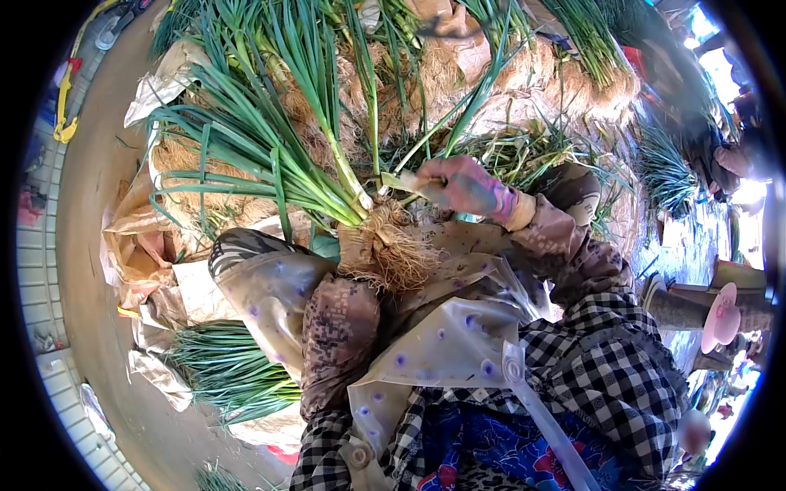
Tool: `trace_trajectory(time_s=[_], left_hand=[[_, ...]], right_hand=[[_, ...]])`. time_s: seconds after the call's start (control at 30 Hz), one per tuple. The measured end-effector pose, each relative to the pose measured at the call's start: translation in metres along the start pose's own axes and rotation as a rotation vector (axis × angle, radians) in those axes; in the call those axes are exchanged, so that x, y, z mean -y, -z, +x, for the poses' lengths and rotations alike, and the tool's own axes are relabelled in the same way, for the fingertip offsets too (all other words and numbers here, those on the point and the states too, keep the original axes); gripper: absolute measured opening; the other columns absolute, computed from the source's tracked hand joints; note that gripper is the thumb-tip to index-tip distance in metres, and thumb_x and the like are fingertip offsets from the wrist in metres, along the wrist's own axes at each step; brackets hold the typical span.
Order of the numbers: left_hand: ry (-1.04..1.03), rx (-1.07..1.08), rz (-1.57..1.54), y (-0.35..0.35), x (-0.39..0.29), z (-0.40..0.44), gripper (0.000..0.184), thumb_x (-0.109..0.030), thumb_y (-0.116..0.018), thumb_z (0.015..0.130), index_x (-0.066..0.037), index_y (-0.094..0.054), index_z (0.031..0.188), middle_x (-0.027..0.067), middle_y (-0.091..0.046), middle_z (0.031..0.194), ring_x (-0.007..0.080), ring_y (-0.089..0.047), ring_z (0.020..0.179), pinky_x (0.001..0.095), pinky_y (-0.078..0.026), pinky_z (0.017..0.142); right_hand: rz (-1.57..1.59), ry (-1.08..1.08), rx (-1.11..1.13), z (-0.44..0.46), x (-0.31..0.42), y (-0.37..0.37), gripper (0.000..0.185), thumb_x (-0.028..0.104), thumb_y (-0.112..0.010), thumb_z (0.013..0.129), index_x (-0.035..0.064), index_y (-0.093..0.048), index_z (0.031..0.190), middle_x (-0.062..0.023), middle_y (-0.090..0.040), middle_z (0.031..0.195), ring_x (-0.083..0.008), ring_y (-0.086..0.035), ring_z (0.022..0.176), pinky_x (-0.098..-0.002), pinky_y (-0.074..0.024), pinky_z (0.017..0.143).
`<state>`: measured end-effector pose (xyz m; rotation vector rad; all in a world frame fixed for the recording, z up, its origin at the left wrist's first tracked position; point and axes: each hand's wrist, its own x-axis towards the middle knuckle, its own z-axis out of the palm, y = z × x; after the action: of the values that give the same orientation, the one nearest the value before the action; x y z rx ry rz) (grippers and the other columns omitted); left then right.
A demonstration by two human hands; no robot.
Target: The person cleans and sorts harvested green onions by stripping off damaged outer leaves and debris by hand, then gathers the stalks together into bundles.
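Note:
A bunch of green onions lies across my lap, leaves fanned to the upper left and a tangle of tan roots toward me. Beneath the roots, my left sleeve reaches up to the bunch; the roots and stems hide my left hand and its fingers. My right hand, in a stained, colourful glove, is closed beside the stems. Its fingers pinch a pale green onion leaf just right of the bunch's base. A clear spotted plastic apron covers my lap.
More green onions with thick roots are heaped ahead. Loose leaf scraps lie beyond my right hand. Another bundle rests at lower left on sacking. A grey floor strip runs along the left. At right are a pink hat and other people.

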<state>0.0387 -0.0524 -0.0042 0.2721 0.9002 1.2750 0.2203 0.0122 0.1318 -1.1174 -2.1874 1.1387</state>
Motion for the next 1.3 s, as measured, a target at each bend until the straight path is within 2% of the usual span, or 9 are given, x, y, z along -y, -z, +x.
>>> trace_trajectory(time_s=[0.13, 0.2, 0.33, 0.37, 0.53, 0.67, 0.97, 1.2, 1.3], left_hand=[[0.009, 0.003, -0.031, -0.006, -0.004, -0.006, 0.022, -0.001, -0.059, 0.078, 0.004, -0.052, 0.098, 0.0113, -0.058, 0.08, 0.0191, -0.06, 0.066, 0.0267, -0.052, 0.051], [0.016, 0.007, -0.04, -0.01, -0.004, -0.008, 0.022, -0.001, -0.059, 0.078, 0.003, -0.052, 0.099, 0.0113, -0.058, 0.08, 0.0191, -0.06, 0.066, 0.0267, -0.052, 0.052], [0.019, 0.01, -0.049, -0.013, -0.005, -0.011, 0.023, -0.002, -0.06, 0.078, 0.003, -0.052, 0.099, 0.0111, -0.058, 0.081, 0.0191, -0.06, 0.067, 0.0268, -0.052, 0.052], [0.02, 0.004, -0.051, -0.012, -0.005, -0.012, 0.023, -0.003, -0.06, 0.078, 0.003, -0.052, 0.099, 0.011, -0.058, 0.081, 0.0191, -0.06, 0.067, 0.0268, -0.052, 0.052], [0.018, 0.001, -0.055, -0.008, -0.005, -0.008, 0.024, -0.004, -0.06, 0.078, 0.003, -0.052, 0.099, 0.0108, -0.058, 0.082, 0.0191, -0.06, 0.068, 0.0269, -0.052, 0.053], [-0.008, -0.006, -0.04, 0.0, 0.0, 0.0, 0.024, -0.005, -0.06, 0.078, 0.002, -0.052, 0.099, 0.0106, -0.058, 0.082, 0.019, -0.06, 0.068, 0.0269, -0.052, 0.053], [-0.01, 0.012, -0.031, -0.004, 0.0, -0.004, 0.025, -0.008, -0.061, 0.078, 0.002, -0.052, 0.1, 0.0102, -0.059, 0.084, 0.019, -0.059, 0.07, 0.0271, -0.052, 0.054], [-0.039, -0.009, -0.022, 0.002, -0.005, 0.0, 0.026, -0.009, -0.062, 0.078, 0.001, -0.053, 0.1, 0.0099, -0.059, 0.085, 0.0189, -0.059, 0.071, 0.0272, -0.052, 0.055], [-0.028, -0.025, -0.023, 0.01, -0.001, -0.001, 0.027, -0.01, -0.062, 0.078, 0.001, -0.053, 0.101, 0.0097, -0.059, 0.085, 0.0189, -0.059, 0.072, 0.0272, -0.052, 0.055]], right_hand=[[-0.109, -0.007, -0.061, 0.003, -0.067, -0.026, 0.017, 0.018, -0.066, 0.077, 0.0093, -0.06, 0.091, -0.0052, -0.057, 0.063, -0.0111, -0.054, 0.057, -0.0249, -0.0446, 0.051], [0.947, -0.081, -0.009, -0.01, -0.096, -0.056, 0.027, 0.013, -0.068, 0.075, 0.0108, -0.058, 0.1, -0.0038, -0.058, 0.07, -0.0117, -0.052, 0.051, -0.0244, -0.0449, 0.046], [0.392, -0.488, 0.153, 0.009, -0.003, -0.019, 0.032, 0.017, -0.063, 0.08, 0.0064, -0.053, 0.109, -0.0012, -0.056, 0.085, -0.0052, -0.05, 0.053, -0.0194, -0.0422, 0.042], [0.065, -0.012, -0.017, 0.007, -0.018, -0.013, 0.029, 0.019, -0.06, 0.083, 0.0061, -0.055, 0.108, -0.0012, -0.056, 0.083, -0.003, -0.048, 0.053, -0.0173, -0.0403, 0.041], [0.163, -0.17, -0.364, -0.04, -0.027, 0.11, 0.021, 0.016, -0.056, 0.087, 0.0046, -0.061, 0.104, -0.0006, -0.061, 0.073, -0.0013, -0.048, 0.05, -0.0147, -0.0355, 0.036], [-1.258, -0.431, -0.185, -0.105, -0.133, 0.194, 0.035, 0.02, -0.066, 0.077, 0.0057, -0.059, 0.109, -0.0041, -0.06, 0.067, -0.011, -0.052, 0.052, -0.0248, -0.0405, 0.046], [-0.199, 0.052, -0.032, 0.001, 0.006, 0.046, 0.033, 0.016, -0.065, 0.078, 0.0135, -0.059, 0.11, -0.0057, -0.065, 0.087, -0.0104, -0.059, 0.058, -0.0226, -0.0493, 0.049], [-0.483, 0.338, 0.092, 0.069, -0.024, -0.081, 0.03, 0.027, -0.07, 0.071, 0.0093, -0.061, 0.093, -0.0044, -0.056, 0.071, -0.016, -0.056, 0.065, -0.031, -0.0474, 0.058], [0.693, 0.449, 0.248, 0.046, -0.046, -0.093, 0.017, 0.019, -0.055, 0.083, 0.0024, -0.055, 0.083, -0.0106, -0.059, 0.074, -0.0186, -0.059, 0.065, -0.0319, -0.0488, 0.057]])
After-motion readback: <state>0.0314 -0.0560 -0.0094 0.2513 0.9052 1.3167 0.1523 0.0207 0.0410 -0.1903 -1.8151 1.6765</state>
